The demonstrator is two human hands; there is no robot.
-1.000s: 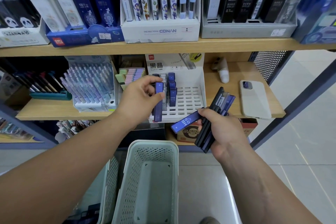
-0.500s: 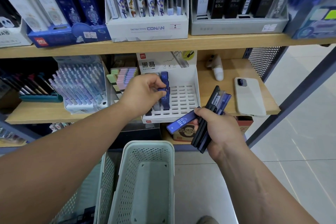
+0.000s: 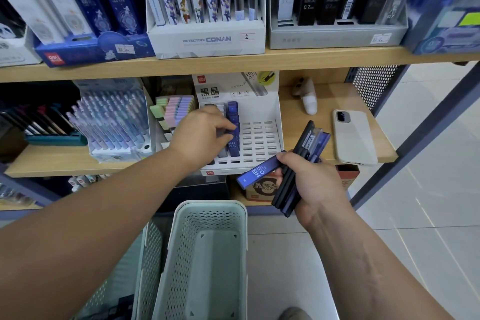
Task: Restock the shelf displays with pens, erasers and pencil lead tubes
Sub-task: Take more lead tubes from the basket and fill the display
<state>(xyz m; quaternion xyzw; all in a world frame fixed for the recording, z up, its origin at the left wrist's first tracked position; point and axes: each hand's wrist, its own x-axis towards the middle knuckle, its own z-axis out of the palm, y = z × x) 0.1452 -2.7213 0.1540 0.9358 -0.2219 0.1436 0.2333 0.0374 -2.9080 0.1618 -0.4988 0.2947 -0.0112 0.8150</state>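
A white slotted display stand (image 3: 259, 138) sits on the middle shelf with a few blue and grey lead tubes (image 3: 233, 114) standing in its left columns. My left hand (image 3: 201, 135) reaches into that left side, and its fingertips pinch a blue lead tube (image 3: 233, 144) marked HB 0.5 that stands in a slot. My right hand (image 3: 309, 179) hovers in front of the stand's lower right corner and grips a bundle of several dark and blue lead tubes (image 3: 298, 163); one blue tube sticks out to the left.
A pale green perforated basket (image 3: 207, 254) stands below my hands. A phone (image 3: 354, 138) and a small white object (image 3: 309, 99) lie on the shelf to the right. Pastel erasers (image 3: 176, 109) and a pen display (image 3: 114, 119) are left of the stand. Boxed leads fill the top shelf.
My left hand has carried a blue tube from the stand's front up into the left columns and set it into a slot. My right hand has kept its bundle nearly still.
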